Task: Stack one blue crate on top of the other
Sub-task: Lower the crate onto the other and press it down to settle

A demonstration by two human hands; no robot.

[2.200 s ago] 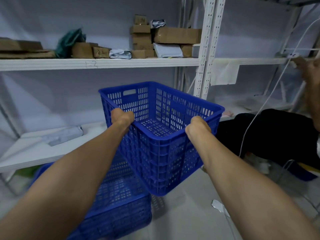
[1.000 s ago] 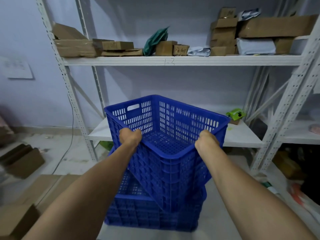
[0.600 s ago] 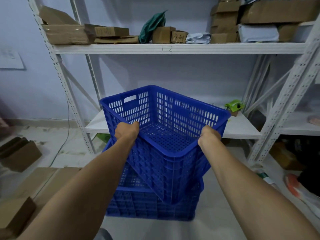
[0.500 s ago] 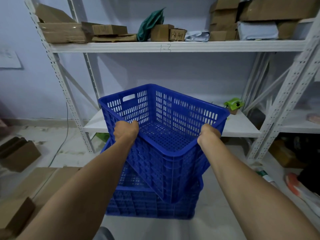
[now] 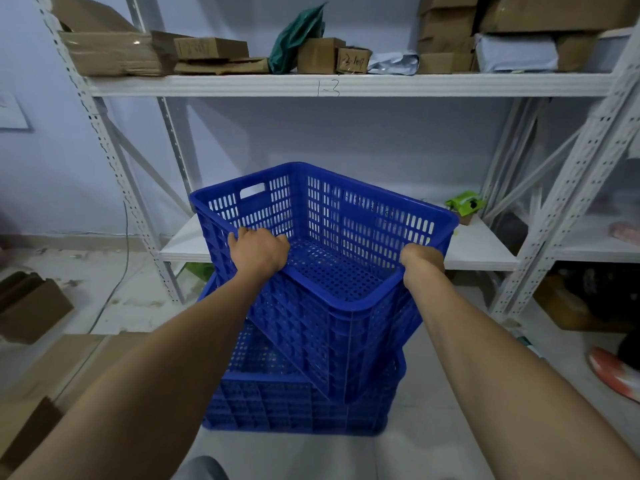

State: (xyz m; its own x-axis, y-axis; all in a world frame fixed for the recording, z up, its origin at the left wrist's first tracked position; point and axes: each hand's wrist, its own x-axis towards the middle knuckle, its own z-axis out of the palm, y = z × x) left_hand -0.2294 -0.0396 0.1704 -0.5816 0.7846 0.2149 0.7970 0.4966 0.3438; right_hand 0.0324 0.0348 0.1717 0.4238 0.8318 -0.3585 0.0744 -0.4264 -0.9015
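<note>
I hold an empty blue slotted crate [image 5: 346, 216] by its near rim, turned corner-first toward me. My left hand [image 5: 258, 251] grips the rim on the left side, and my right hand [image 5: 420, 259] grips it on the right. Directly below stands a second blue crate [image 5: 277, 407] on the floor. The upper crate is rotated relative to the lower one, and its near bottom corner dips at or into the lower crate's opening. Whether the two touch is not clear.
White metal shelving [image 5: 346, 85] stands right behind the crates, its upper board loaded with cardboard boxes [image 5: 114, 53] and bags. A green packet [image 5: 465, 202] lies on the low shelf [image 5: 481, 254]. Flat cardboard [image 5: 41, 375] covers the floor at left; a shoe [image 5: 613, 372] lies at right.
Over two seconds I turned left and brought the held crate over the floor crate. In the last half second it has sunk slightly; both hands keep their grip.
</note>
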